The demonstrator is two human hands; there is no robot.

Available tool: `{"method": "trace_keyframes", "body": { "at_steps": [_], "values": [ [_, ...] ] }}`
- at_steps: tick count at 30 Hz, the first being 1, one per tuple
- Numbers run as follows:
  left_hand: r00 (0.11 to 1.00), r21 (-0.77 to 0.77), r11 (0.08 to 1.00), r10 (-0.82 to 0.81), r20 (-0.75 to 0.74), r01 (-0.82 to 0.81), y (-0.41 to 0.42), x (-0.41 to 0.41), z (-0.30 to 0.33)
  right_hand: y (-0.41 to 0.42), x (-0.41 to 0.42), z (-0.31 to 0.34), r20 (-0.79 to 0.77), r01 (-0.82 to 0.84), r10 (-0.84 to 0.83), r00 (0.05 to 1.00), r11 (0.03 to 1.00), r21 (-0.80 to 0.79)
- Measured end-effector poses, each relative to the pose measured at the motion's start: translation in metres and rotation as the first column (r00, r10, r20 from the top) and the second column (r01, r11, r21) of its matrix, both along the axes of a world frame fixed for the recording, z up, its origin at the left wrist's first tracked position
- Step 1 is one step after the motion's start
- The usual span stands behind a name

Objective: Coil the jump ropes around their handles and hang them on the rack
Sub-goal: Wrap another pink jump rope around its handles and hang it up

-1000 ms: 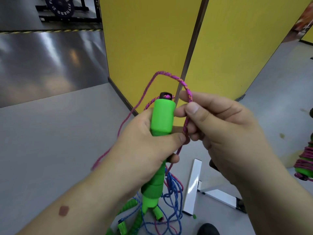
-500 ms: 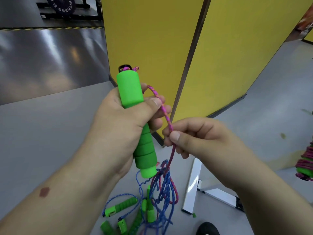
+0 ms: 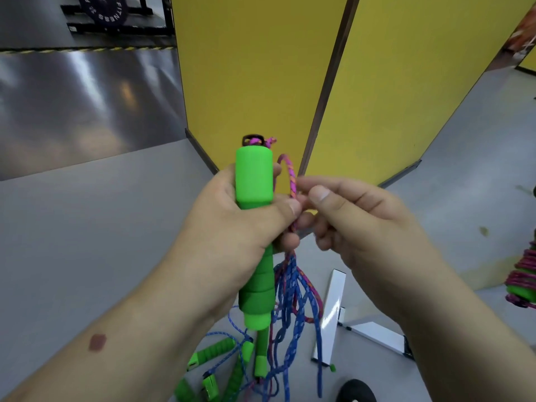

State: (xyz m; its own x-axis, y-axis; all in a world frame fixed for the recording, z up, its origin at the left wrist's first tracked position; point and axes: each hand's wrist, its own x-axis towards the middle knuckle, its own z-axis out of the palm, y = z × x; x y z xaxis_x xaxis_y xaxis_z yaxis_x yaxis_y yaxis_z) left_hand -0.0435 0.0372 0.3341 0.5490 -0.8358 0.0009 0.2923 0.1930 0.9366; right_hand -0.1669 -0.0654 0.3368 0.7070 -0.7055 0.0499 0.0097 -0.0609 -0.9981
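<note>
Gripping green handle (image 3: 254, 181), left hand (image 3: 240, 224); right hand (image 3: 359, 224) pinching pink rope (image 3: 291, 175); yellow panels (image 3: 261, 68) behind.

we see two yellow partition panels (image 3: 261, 68) standing on a grey floor (image 3: 87, 227), meeting at a dark post (image 3: 327, 91). a weight plate (image 3: 101, 7) sits far back, and white metal feet (image 3: 333, 311) lie near us.

Two hands (image 3: 240, 227) (image 3: 356, 224), one held green handle (image 3: 255, 181), two yellow panels (image 3: 255, 68) (image 3: 420, 82) (loose handles at bottom centre too tangled to count).
</note>
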Motion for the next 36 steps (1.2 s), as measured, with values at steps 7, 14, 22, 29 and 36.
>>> {"method": "trace_keyframes", "body": {
  "at_steps": [7, 14, 22, 29, 36],
  "values": [
    [0.985, -0.039, 0.994, 0.1, -0.138, -0.107, 0.0, 0.012, 0.009, 0.004, -0.004, -0.006, -0.193, -0.247, 0.245, 0.95, 0.969, 0.013],
    [0.995, -0.02, 0.999, 0.045, 0.085, -0.043, 0.001, 0.005, 0.002, 0.005, 0.0, -0.005, 0.014, -0.234, 0.234, 0.972, 0.972, 0.009],
    [0.982, -0.051, 0.987, 0.159, 0.106, -0.154, -0.001, 0.009, -0.001, 0.009, 0.001, -0.011, -0.283, -0.129, 0.062, 0.957, 0.966, -0.224],
    [0.982, -0.077, 0.98, 0.187, 0.034, -0.184, 0.001, 0.018, 0.005, 0.006, -0.001, -0.01, -0.276, -0.014, -0.046, 0.96, 0.977, -0.213],
    [0.975, -0.088, 0.971, 0.222, 0.009, -0.221, 0.003, 0.024, 0.013, 0.002, 0.0, -0.01, -0.331, 0.088, -0.12, 0.936, 0.99, -0.109]
  ]
}}
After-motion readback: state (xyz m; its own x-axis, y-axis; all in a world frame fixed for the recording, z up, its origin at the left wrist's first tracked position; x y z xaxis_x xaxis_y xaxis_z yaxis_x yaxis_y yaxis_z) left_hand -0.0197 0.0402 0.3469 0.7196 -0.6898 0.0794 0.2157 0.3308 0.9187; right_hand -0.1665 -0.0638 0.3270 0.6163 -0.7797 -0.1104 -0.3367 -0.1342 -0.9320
